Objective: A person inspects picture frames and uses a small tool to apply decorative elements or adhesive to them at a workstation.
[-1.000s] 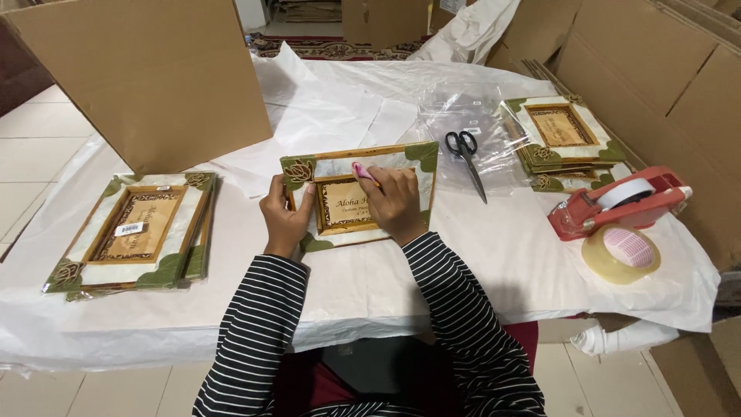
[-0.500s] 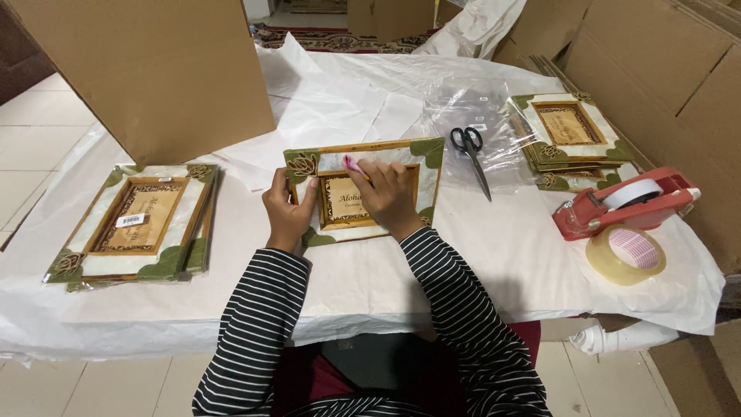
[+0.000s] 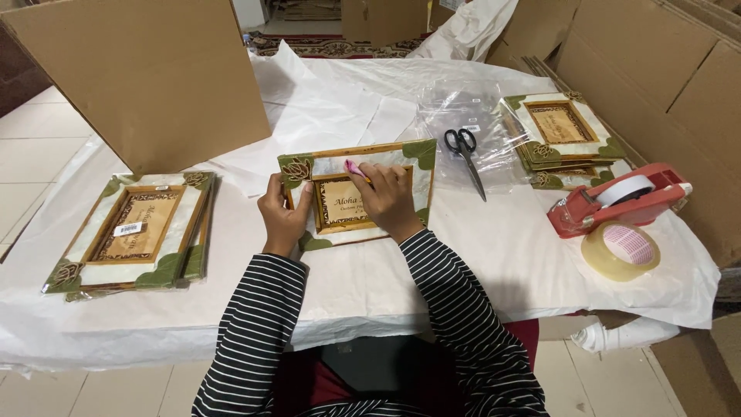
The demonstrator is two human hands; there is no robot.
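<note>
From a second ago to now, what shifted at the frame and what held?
The right hand with its small pink thing slid left along the upper edge of the middle frame. The left hand stayed on the frame's left side. Both frame stacks, scissors, tape dispenser and tape roll did not move.

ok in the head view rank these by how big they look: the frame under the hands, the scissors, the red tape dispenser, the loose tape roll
1. frame under the hands, clearly largest
2. red tape dispenser
3. scissors and loose tape roll: the scissors look longer but thinner, the roll is rounder and nearer the camera, so I won't rank them.
</note>
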